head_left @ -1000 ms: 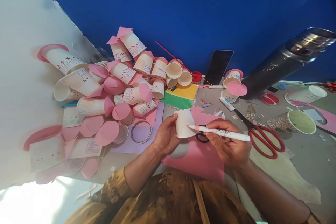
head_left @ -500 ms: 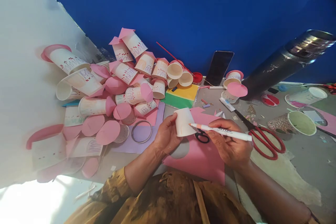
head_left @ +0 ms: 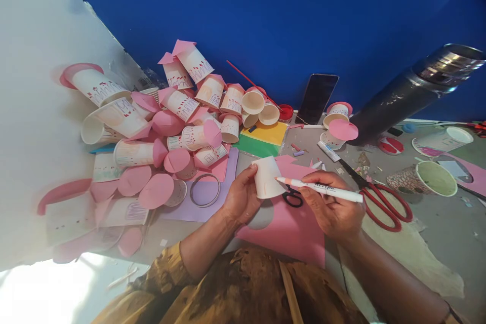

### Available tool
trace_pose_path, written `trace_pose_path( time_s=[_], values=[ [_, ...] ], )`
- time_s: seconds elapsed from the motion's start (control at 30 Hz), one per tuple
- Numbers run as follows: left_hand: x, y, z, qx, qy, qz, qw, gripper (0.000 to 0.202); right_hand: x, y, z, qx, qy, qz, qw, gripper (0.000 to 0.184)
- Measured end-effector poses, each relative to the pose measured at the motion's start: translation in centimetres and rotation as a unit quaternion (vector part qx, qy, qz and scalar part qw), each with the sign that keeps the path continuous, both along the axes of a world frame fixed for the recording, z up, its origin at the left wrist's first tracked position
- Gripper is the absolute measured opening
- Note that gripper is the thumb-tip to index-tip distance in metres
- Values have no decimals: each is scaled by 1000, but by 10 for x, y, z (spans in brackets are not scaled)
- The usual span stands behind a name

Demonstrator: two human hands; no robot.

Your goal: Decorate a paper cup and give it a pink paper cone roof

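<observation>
My left hand (head_left: 243, 191) is closed round a white paper cup (head_left: 267, 174), which is upside down and tilted slightly. A faint peach line shows on the cup's side. Between the fingers of my right hand (head_left: 336, 207) is a white marker (head_left: 330, 191) with a peach tip, its point at or very near the cup wall. Below the cup lies a pink paper sheet (head_left: 292, 235) with a round hole cut in it. The black-handled scissors (head_left: 293, 197) rest on that sheet, partly hidden behind the cup and marker.
Pink-topped decorated cups (head_left: 178, 104) are heaped at the left, near a tape ring (head_left: 205, 191). Red-handled scissors (head_left: 385, 205) lie at the right. A phone (head_left: 317, 98) leans on the blue wall beside a dark thermos flask (head_left: 395, 101). A patterned cup (head_left: 421, 178) lies on its side.
The marker tip has shifted very slightly to the right, and the cup has turned a little in my left hand. A curved peach line now shows more clearly on the cup.
</observation>
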State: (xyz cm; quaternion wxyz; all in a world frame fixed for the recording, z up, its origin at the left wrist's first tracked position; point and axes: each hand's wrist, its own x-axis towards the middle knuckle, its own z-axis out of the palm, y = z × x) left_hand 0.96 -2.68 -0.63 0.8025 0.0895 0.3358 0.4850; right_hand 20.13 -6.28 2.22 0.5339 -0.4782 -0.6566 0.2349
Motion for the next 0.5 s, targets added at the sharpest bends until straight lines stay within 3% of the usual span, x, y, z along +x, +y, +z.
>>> trace_pose_path(
  time_s=[0.33,0.5],
  values=[
    [2,-1,1,31,16,2,999,28,-1,0,-2,-3,-5,52,999,3],
    [4,-1,4,38,24,15,999,24,0,0,-1,4,-3,9,1000,2]
  ],
)
